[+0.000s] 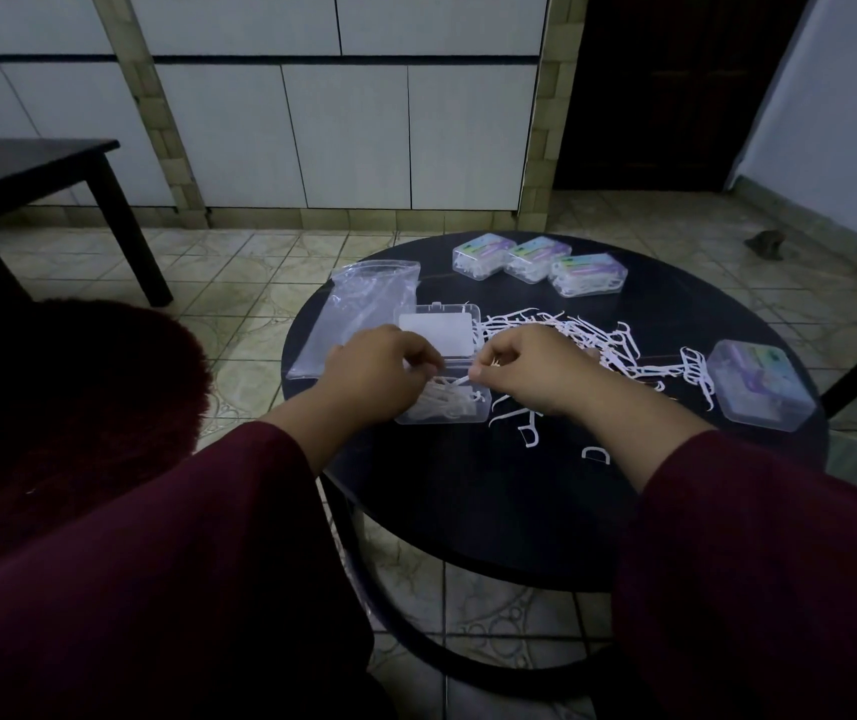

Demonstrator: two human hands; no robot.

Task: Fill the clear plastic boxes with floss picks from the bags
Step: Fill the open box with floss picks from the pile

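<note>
An open clear plastic box (455,407) lies on the round black table (519,511), its lid (436,332) flipped back, with several white floss picks inside. My left hand (374,371) hovers over the box's left side with curled fingers that touch the picks. My right hand (535,368) pinches one white floss pick (460,380) above the box. A loose pile of floss picks (597,340) spreads to the right of the box. A clear, nearly flat plastic bag (358,309) lies left of the lid.
Three closed, filled boxes (535,262) stand in a row at the table's far edge. Another closed box (761,384) sits at the right rim. A dark low table (26,163) stands at the back left, a dark red cushion (67,397) to my left.
</note>
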